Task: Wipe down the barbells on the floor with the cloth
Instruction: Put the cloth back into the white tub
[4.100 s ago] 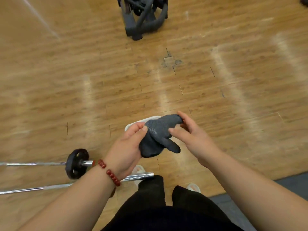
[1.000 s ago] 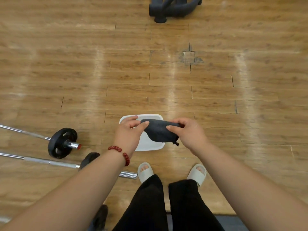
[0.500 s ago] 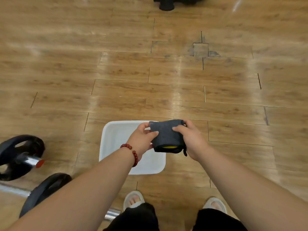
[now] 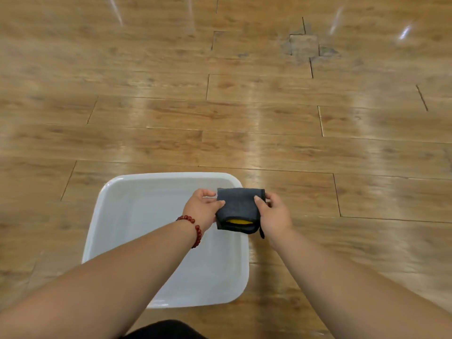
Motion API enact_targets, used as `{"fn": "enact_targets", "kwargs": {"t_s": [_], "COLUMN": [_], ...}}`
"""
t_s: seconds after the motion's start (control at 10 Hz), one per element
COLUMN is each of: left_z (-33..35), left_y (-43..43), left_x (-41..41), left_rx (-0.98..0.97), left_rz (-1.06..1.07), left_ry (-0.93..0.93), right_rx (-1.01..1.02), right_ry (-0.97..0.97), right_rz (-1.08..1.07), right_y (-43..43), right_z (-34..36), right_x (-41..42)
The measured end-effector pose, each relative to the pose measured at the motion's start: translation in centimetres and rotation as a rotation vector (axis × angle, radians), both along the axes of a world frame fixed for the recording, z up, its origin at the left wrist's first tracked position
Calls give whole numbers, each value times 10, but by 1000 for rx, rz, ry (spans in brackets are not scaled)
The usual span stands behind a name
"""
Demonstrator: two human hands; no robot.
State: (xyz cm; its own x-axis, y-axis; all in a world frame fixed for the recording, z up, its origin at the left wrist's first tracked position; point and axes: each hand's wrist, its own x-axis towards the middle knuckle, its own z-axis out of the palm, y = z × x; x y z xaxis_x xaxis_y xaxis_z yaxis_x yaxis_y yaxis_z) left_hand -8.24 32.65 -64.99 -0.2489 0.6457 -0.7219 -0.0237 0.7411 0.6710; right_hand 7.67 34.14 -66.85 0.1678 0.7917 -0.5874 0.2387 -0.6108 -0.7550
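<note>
A folded dark grey cloth (image 4: 238, 209) with a yellow inner layer showing at its lower fold is held between both hands. My left hand (image 4: 201, 208) pinches its left edge; a red bead bracelet circles that wrist. My right hand (image 4: 275, 212) grips its right edge. The cloth hangs over the right rim of a white rectangular basin (image 4: 137, 216) on the floor. No barbell is in view.
The wooden plank floor (image 4: 244, 118) stretches all around the basin, with a patched, worn spot (image 4: 304, 46) at the far right. My dark trousers (image 4: 161, 330) show at the bottom edge.
The view has dropped closer to the basin, and the barbells and my feet have left the frame. Both hands have lowered the folded cloth toward the basin's right rim.
</note>
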Motion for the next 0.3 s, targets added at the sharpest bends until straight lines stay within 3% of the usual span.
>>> {"fn": "enact_targets", "kwargs": {"t_s": [0.2,0.3], "left_z": [-23,-15], "left_y": [6,5], "left_x": [5,9], "left_rx": [-7,59], "left_rz": [-73,-118], "left_ry": [36,150], "right_rx": [-115,-70], "right_ry": [59,-3], "right_rz": [-110,-72], "right_y": [3,5], "right_z": [-21,-20], "right_x": [-3,-1]}}
